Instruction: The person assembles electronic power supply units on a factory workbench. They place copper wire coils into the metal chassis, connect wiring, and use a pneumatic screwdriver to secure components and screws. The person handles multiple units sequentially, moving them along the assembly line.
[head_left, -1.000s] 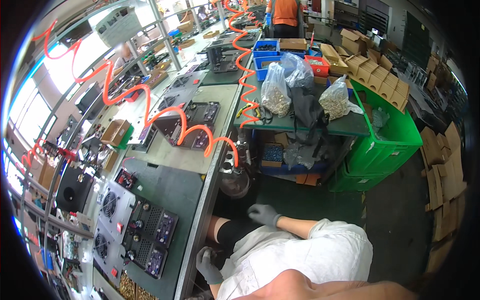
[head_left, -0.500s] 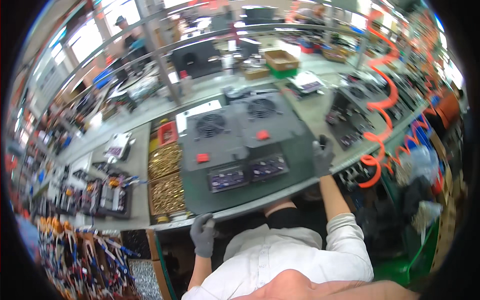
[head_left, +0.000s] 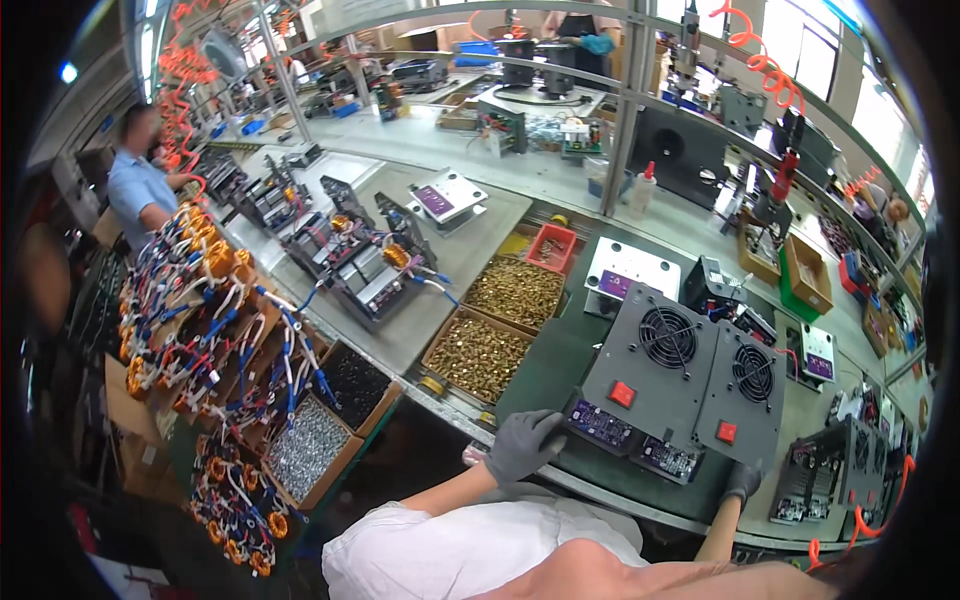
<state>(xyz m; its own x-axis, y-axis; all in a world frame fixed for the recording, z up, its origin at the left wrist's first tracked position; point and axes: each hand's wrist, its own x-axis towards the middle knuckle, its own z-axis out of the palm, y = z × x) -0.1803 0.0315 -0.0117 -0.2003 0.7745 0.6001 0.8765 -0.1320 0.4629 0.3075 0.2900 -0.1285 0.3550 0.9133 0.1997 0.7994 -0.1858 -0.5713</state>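
Two dark grey panels, the left panel (head_left: 635, 345) and the right panel (head_left: 715, 405), lie side by side before me, each with a round fan grille and a red switch. A purple circuit board (head_left: 603, 427) shows at the left panel's near edge, and another circuit board (head_left: 668, 459) beside it. My left hand (head_left: 525, 446), in a grey glove, is open, its fingers reaching to the left board's near corner. At the right panel's near right corner is my right hand (head_left: 742, 482), also gloved; its fingers are mostly hidden, so its grip is unclear.
Brass fittings fill two boxes (head_left: 515, 290) left of the green mat (head_left: 540, 375), with a red tray (head_left: 551, 247) behind. Wired coils (head_left: 215, 260) hang over bins at left. Open assemblies (head_left: 365, 270) stand beyond. A person (head_left: 140, 185) is at far left.
The view has swung left, bringing the coils and bins into fuller sight. My left hand has come up from the bench's front edge to the left board; my right is now by the right panel's corner.
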